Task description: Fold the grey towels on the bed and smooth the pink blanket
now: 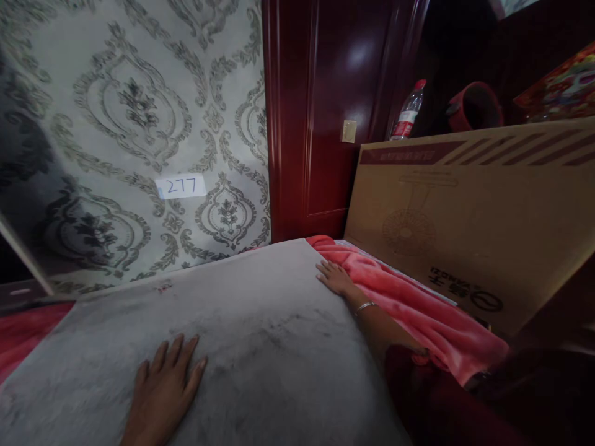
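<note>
A pale grey sheet of cloth [279,365] with darker smudges is spread over a broad flat surface in front of me. My left hand [166,385] lies palm down on its near left part, fingers spread. Farther off, at the sheet's right edge, my right hand [333,277] rests flat with its fingers stretched out. A thin bracelet [365,306] circles the right wrist. Pink-red plush fabric [395,297] sticks out from under the sheet beside my right forearm. Neither hand grips anything.
A large cardboard box [465,229] stands on the right, with a plastic bottle [407,113] and a red ring-shaped object [475,106] above its top edge. Behind are a dark red wooden panel [320,111] and a patterned wall [139,142] bearing a paper label [181,186] reading 277.
</note>
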A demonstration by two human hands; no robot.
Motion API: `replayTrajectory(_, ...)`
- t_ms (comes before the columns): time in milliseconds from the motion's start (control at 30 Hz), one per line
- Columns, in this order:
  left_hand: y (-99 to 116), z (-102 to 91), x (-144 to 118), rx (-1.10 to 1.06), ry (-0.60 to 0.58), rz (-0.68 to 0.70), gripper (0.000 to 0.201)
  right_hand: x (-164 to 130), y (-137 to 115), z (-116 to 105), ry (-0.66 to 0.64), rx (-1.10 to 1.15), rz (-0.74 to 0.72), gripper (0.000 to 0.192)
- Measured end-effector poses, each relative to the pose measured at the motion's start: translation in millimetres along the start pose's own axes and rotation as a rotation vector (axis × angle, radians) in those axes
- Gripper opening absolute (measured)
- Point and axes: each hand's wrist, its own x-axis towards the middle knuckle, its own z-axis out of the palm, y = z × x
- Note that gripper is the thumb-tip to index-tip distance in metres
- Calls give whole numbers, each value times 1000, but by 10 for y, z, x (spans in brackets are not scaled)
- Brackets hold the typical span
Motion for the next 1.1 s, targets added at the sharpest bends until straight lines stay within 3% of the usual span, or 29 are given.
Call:
replayTrajectory(100, 0, 0, 5, 11, -12, -7, 67, 76, 142, 75, 3, -8, 59, 60)
replayTrajectory(267, -11, 37, 9, 13, -2, -7, 67, 114, 94, 76, 18, -37, 77, 57)
replayTrajectory(433, -36, 80, 18, -42, 54, 4, 66, 194, -305, 3, 99, -54, 24, 54)
replayTrajectory(600, -52, 106, 33, 9, 8, -12, 69, 304, -726, 163, 24, -5, -257, 55)
replayTrajectory(700, -80, 146, 36, 12, 11, -11, 69, 485, -582, 192, -37, 9, -240, 57)
replayTrajectory(900, -149, 204, 53, -14, -24, -5, 70, 881, -73, 184, -26, 7, 7, 63)
replayTrajectory(1100, -80, 107, 39, 34, -99, -46, 67, 901, -130, 225, -24, -8, 74, 61)
